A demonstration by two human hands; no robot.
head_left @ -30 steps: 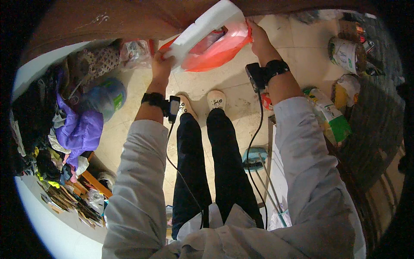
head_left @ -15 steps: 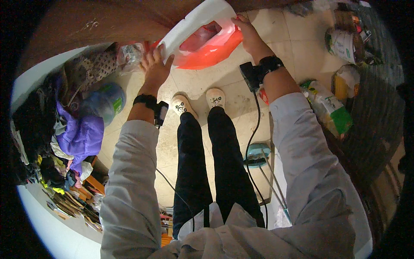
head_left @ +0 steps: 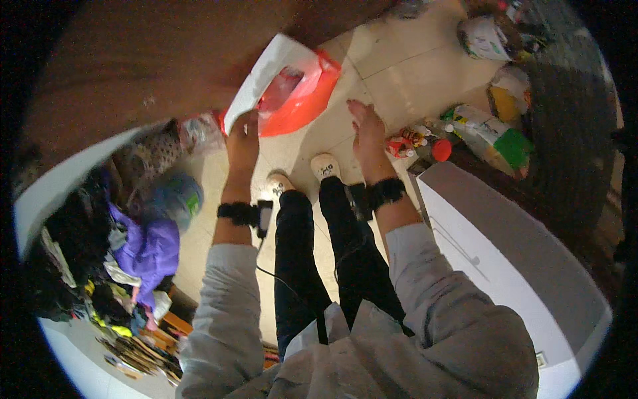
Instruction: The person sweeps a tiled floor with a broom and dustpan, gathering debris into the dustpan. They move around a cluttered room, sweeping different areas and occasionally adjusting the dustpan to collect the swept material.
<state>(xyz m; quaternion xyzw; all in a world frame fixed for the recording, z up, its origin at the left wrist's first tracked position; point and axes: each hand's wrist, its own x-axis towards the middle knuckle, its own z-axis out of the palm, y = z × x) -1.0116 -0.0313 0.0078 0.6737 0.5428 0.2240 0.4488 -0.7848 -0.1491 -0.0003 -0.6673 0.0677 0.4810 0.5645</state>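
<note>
A bin (head_left: 249,91) with a white rim, an oblong opening and a red plastic bag around it stands tilted beside the brown surface. At its near left corner my left hand (head_left: 243,136) is closed on the rim, with its fingertips partly hidden. The red bag (head_left: 302,114) bulges out on the near and right sides. My right hand (head_left: 367,130) hangs apart from the bin, to its right, its fingers stretched out and nothing in them. Black straps with small devices circle both wrists.
A brown surface (head_left: 133,73) fills the far left. Along the left lie a clear bottle (head_left: 179,199), a purple garment (head_left: 151,249) and piled clothes. To the right are a green-and-white bag (head_left: 495,136), small red-capped items (head_left: 440,149) and a white box-like piece (head_left: 495,246).
My right hand has let go of the bin's right side and drawn back toward me. The bin appears lower and further left. My left hand has stayed at its near left corner.
</note>
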